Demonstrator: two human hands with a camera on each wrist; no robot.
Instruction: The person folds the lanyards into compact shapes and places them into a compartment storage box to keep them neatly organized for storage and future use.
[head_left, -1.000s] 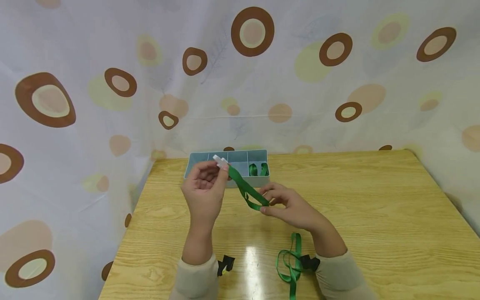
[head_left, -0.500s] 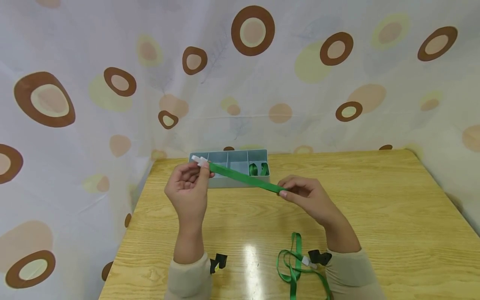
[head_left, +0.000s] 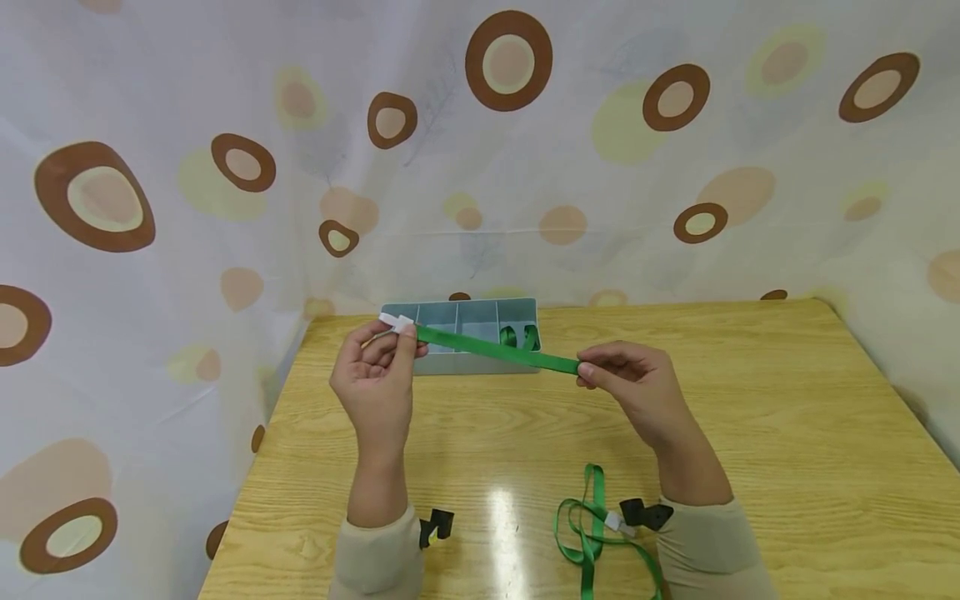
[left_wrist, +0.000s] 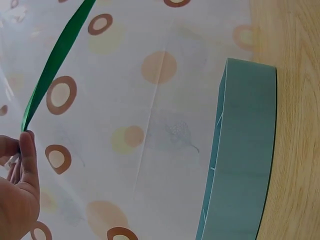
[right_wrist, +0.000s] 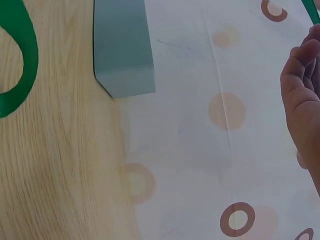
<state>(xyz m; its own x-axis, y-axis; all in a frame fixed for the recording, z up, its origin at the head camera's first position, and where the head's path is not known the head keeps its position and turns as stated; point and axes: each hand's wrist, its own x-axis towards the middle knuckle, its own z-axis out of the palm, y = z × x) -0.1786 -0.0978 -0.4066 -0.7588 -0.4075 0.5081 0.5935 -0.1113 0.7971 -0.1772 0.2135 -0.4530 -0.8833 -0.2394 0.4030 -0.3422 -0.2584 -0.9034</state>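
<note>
A green lanyard (head_left: 495, 350) is stretched nearly straight between my two hands, above the table and across the front of the box in the head view. My left hand (head_left: 378, 375) pinches it between thumb and fingers right at its white plastic clip (head_left: 397, 323). At the other end, the thumb and fingertips of my right hand (head_left: 637, 387) pinch the green band. The band leaves the left fingertips taut in the left wrist view. A second green lanyard (head_left: 592, 508) with a white clip lies loosely looped on the table by the right sleeve.
At the back of the table (head_left: 750, 400) stands a long blue-grey divided box (head_left: 480, 364). Rolled green lanyards (head_left: 508, 337) sit in its right-hand compartment. A patterned curtain (head_left: 570, 150) hangs behind and to the sides.
The hands have drawn apart, the right going right and slightly up, the left going left. The held lanyard has gone from slack and folded to straight. The looped one stays put.
</note>
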